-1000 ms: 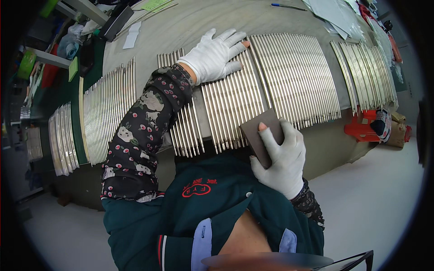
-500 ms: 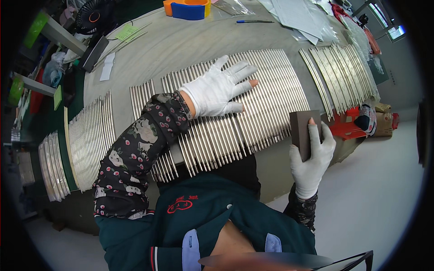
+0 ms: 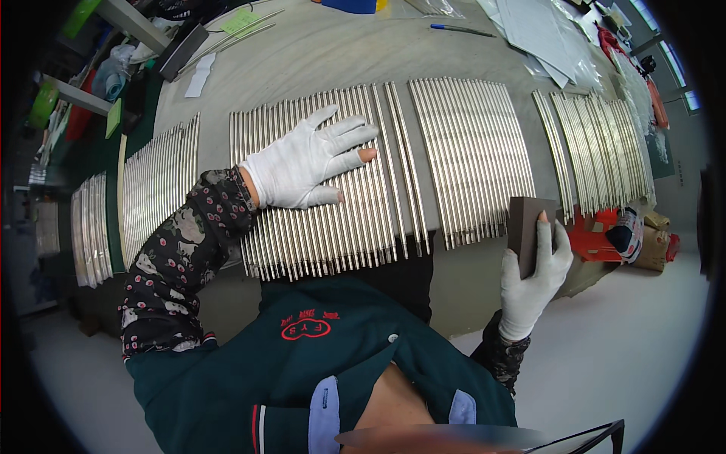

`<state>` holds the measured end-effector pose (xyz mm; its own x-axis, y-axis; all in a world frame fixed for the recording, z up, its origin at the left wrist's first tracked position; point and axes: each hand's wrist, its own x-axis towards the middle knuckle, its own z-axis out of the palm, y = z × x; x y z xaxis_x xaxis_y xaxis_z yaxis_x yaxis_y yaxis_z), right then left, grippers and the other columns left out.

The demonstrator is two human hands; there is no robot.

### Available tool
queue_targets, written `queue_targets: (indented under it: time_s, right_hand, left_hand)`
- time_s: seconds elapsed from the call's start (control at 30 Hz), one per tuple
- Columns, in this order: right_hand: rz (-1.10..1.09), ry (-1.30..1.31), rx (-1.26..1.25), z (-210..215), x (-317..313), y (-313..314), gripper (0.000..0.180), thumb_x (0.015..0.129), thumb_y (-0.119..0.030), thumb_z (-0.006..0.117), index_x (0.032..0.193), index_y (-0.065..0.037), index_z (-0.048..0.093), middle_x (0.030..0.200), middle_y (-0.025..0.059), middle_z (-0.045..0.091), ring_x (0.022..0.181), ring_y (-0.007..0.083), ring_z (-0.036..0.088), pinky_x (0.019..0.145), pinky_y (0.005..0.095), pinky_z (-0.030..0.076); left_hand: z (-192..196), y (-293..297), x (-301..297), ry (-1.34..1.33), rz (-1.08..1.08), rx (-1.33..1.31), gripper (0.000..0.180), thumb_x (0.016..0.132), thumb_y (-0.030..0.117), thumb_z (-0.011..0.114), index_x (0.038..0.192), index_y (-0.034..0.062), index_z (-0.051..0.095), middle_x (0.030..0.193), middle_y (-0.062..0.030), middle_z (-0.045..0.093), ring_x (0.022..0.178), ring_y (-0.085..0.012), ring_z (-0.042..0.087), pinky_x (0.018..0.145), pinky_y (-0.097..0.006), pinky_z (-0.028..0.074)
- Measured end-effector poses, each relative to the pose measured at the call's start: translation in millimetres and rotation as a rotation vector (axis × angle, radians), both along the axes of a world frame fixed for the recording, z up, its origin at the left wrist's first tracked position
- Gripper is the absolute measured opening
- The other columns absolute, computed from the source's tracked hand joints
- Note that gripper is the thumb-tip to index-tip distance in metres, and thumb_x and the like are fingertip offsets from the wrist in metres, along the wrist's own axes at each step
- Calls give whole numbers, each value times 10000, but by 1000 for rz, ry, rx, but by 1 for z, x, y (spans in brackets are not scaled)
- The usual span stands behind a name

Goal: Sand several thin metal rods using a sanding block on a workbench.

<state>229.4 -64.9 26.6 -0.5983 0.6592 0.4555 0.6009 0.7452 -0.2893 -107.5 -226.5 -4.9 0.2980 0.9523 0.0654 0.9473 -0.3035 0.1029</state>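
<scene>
Rods [image 3: 327,231] lie side by side under the left hand [image 3: 299,160], fingers apart, I judge to steady them, the right hand [image 3: 538,274] clamped on a block [image 3: 524,231].

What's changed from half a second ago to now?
The left hand has moved left with the rods under it. They now meet the small group to their left, closing that gap; another has opened before the rods further right, with a few loose rods between. The right hand still grips the dark block.

Bright, even indoor light; glints along metal rods [image 3: 327,231]; fisheye bend, black corners; far left dim, soft
</scene>
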Motion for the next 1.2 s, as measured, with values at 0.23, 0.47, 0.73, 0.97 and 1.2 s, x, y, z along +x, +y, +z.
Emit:
queue_targets:
  time_s: [0.23,0.47,0.73,0.97,1.2]
  right_hand:
    - [-42,-3,-35,2,10,4,667,649,-153,659,1299,-75,528,1263,232,449,1118,369,436,960,458,375]
    - [-41,2,-64,3,8,6,662,650,-154,655,1296,-75,534,1263,233,448,1123,373,439,971,456,367]
    - [-75,8,-87,-7,11,21,649,667,-168,647,1300,-74,533,1258,231,455,1129,368,441,977,451,365]
    - [-80,18,-88,-5,6,28,636,671,-187,652,1285,-60,543,1247,229,465,1127,363,444,978,452,368]
    - [-121,48,-45,2,8,26,631,664,-186,657,1277,-74,550,1238,223,470,1103,358,454,962,451,382]
  left_hand:
    - [16,50,70,-203,-152,131,783,823,582,514,1407,103,308,1473,-204,283,1354,-396,284,1062,-625,191]
    - [5,110,127,-216,-113,131,675,794,484,618,1312,78,470,1448,-175,340,1363,-321,290,1107,-536,192]
    - [16,45,106,-244,-10,-88,761,739,465,688,1325,58,423,1440,-197,334,1349,-351,305,1110,-547,168]
    - [20,37,16,-58,174,107,836,851,504,529,1506,203,107,1511,-208,205,1383,-390,238,1107,-589,146]
    - [26,132,9,81,135,125,708,883,433,529,1458,116,263,1511,-164,222,1394,-336,230,1124,-522,213]
